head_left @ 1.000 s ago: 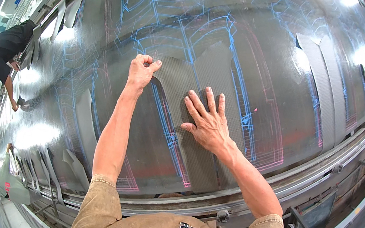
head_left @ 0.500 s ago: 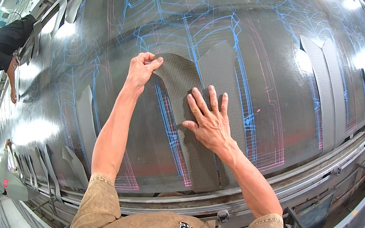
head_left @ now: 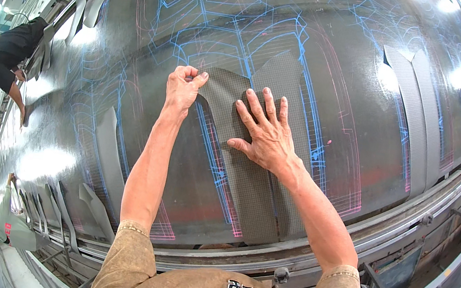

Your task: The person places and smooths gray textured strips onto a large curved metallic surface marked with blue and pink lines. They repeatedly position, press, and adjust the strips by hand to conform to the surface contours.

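A dark grey textured sheet piece (head_left: 247,189), long with a curved upper end, lies on the dark table (head_left: 351,79) in front of me. My left hand (head_left: 181,90) pinches its upper left corner between thumb and fingers, and that corner is raised off the surface. Pressed flat on the piece with fingers spread is my right hand (head_left: 268,135), near the edge where a lighter grey piece (head_left: 281,79) lies alongside. Blue and pink outlines are drawn on the table around both pieces.
A pair of grey pieces (head_left: 411,101) lies to the right, and narrow grey pieces (head_left: 113,136) lie to the left. A metal rail (head_left: 343,233) runs along the near edge. At far left, a co-worker in dark clothing (head_left: 8,49) leans over the table.
My right hand has slid a little away from me, up along the sheet. My left hand still pinches the corner, shifted very slightly right. The co-worker's arms have moved.
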